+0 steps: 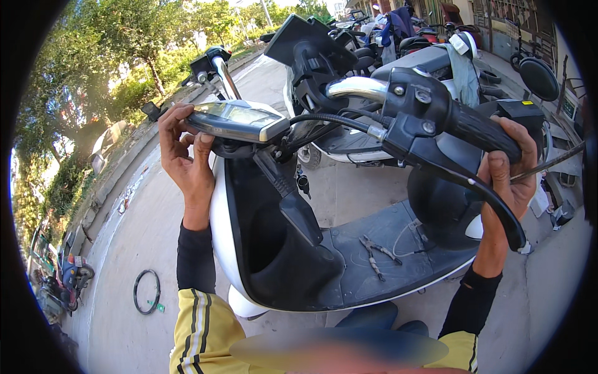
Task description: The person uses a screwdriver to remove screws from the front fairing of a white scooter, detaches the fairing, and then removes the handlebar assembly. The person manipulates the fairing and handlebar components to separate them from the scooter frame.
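Display unit (240,121) is sitting at 11 o'clock, on the white-and-black scooter (220,234). Left grip (187,156) is closing around its left end, thumb on the near edge, fingers curling behind. Right grip (512,159) is wrapping the black handlebar sleeve (476,124) at 2 o'clock, fingers curling over the far side, thumb near side (brake lever (461,176) is running just below the sleeve, passing in front of the wrist). Pliers (372,249) are lying on the floorboard (349,280) at 4 o'clock, handles splaying. Black ring (135,292) is lying on the pavement (112,336) at 8. Parked scooters (417,40) are lining 1 o'clock, trees (124,50) are filling 10.
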The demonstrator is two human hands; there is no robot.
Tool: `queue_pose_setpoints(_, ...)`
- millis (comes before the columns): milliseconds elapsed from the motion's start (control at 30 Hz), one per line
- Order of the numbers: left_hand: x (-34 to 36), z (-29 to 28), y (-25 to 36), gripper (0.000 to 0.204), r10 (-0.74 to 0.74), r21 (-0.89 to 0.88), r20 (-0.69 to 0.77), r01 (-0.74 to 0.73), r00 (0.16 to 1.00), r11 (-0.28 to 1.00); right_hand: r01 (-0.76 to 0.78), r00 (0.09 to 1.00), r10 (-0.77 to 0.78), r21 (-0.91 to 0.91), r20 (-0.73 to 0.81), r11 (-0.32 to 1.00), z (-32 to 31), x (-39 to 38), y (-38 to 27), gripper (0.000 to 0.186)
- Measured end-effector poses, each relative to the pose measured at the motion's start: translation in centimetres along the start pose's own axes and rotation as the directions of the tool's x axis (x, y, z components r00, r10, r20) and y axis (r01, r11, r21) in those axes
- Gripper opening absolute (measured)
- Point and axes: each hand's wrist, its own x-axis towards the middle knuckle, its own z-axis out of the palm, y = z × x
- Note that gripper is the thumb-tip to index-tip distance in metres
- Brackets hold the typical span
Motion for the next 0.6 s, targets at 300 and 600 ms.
queue_pose_setpoints(300,-0.1,-0.3,0.0,0.055,-0.050,0.049,0.021,0.049,0.999,0.998,-0.049,0.997,0.053,0.074,-0.053,0.996,0.7,-0.2,-0.3,0.044)
queue_pose_setpoints(600,-0.1,-0.2,-0.2,0.048,-0.046,-0.004,0.007,0.046,0.999,0.999,-0.135,0.990,0.137,0.056,-0.030,0.989,0.5,-0.3,-1.7,0.058)
